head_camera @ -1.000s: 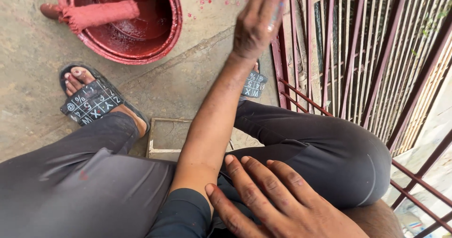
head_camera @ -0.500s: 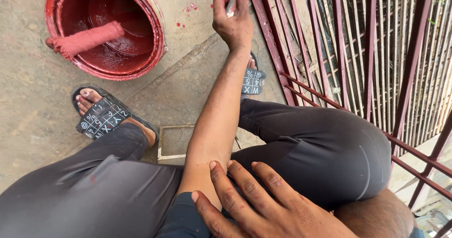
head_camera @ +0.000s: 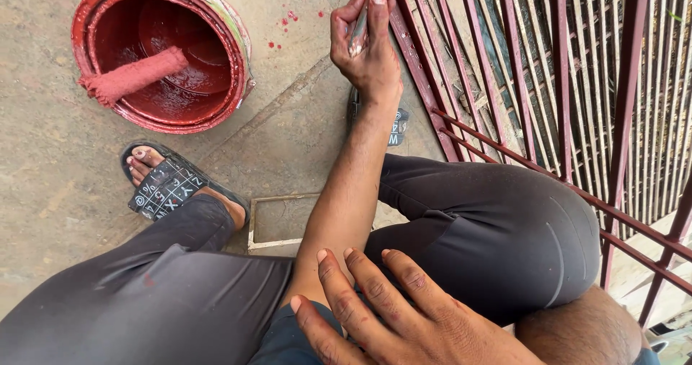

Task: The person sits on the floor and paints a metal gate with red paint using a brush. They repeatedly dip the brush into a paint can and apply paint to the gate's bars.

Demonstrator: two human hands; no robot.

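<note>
Red paint fills the bottom of a round bucket [head_camera: 162,55] that stands on the concrete floor [head_camera: 43,156] toward the upper left of the head view. A roller [head_camera: 133,75], its nap soaked the same red, lies tilted inside the bucket, its end resting against the near left rim. Small red drips [head_camera: 288,19] speckle the floor just beside the bucket, between it and the railing.

One hand, the left hand [head_camera: 367,44], is stretched forward to the foot of a maroon metal railing [head_camera: 562,84]. Its fingers [head_camera: 346,19] are clenched around the slim handle of a paintbrush [head_camera: 359,29], thumb pressed along it; the handle runs up out of the frame, so the bristles cannot be seen. The brush sits right at the lowest bars of the railing, at the top edge of the view.

The right hand [head_camera: 404,322] lies flat on the left upper arm near the bottom edge, fingers spread and released, holding nothing.

The person sits with knees bent in dark trousers [head_camera: 490,228]. A foot in a black patterned sandal [head_camera: 166,188] rests on the floor below the bucket; a second sandal [head_camera: 396,123] shows partly behind the left forearm. A square metal frame [head_camera: 277,224] is set into the floor between the legs.
</note>
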